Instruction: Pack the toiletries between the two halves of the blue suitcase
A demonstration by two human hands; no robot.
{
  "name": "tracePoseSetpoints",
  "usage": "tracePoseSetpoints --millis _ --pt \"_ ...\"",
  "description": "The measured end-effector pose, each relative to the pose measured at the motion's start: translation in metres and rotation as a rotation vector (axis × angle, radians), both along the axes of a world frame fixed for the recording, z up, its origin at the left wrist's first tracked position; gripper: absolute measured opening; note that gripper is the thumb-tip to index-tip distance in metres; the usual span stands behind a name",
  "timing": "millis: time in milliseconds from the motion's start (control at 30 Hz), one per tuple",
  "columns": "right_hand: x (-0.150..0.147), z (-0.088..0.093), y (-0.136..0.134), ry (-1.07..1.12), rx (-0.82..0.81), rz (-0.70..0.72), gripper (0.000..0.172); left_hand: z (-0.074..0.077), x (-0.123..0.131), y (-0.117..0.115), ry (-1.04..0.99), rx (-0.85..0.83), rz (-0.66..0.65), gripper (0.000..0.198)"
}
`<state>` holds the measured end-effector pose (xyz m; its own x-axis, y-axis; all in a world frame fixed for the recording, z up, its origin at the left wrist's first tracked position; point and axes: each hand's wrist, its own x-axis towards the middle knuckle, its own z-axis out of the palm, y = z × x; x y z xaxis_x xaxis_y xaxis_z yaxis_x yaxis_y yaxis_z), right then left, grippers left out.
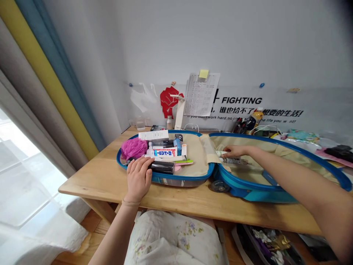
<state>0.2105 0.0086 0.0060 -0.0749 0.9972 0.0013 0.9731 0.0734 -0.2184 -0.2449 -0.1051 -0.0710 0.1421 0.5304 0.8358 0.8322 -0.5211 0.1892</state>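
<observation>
An open blue hard suitcase with a beige lining lies across the wooden table. My left hand grips the end of a black cylindrical container at the near edge of the left half. Packed around it are a white-and-blue boxed tube, a white box and a pink mesh bath sponge. My right hand reaches into the right half, fingers pinched on a small white tube. A flat metallic packet lies just below that hand.
Along the wall stand a metal bottle, a clear glass and a yellow-capped bottle. Cables and plastic packets lie at the table's back right. Curtains and a window fill the left side. A bag sits on the floor below the table's near edge.
</observation>
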Motion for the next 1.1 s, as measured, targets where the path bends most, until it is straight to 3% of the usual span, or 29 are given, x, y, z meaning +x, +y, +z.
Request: tracePoseSetpoints --millis 100,200,367,533,633,733,900,1100 --pt "-0.001 0.001 0.001 -0.022 -0.236 -0.021 0.042 0.001 0.000 0.000 0.005 0.000 -0.001 0.042" --pt "-0.004 0.005 -0.001 -0.027 -0.306 -0.043 0.038 0.002 0.000 -0.001 0.012 0.015 -0.001 0.041" --pt "0.000 0.023 -0.013 -0.007 -0.274 -0.098 0.031 0.003 0.001 -0.001 0.018 0.040 -0.007 0.040" --pt "-0.006 0.063 -0.025 0.037 -0.081 -0.155 0.055 0.002 0.001 0.000 0.014 0.043 -0.012 0.039" --pt "-0.046 0.079 -0.022 0.027 0.029 -0.075 0.057 0.002 0.001 0.000 0.012 0.043 -0.012 0.039" --pt "-0.110 0.079 -0.012 0.016 0.071 0.141 0.055 0.002 0.001 0.000 0.009 0.039 -0.011 0.040" --pt "-0.210 0.051 0.010 -0.026 0.079 0.402 0.053 0.002 0.000 0.000 -0.009 0.009 -0.010 0.041" --pt "-0.263 0.023 0.030 -0.085 0.119 0.467 0.051 0.001 0.001 0.000 -0.003 0.023 -0.022 0.040"
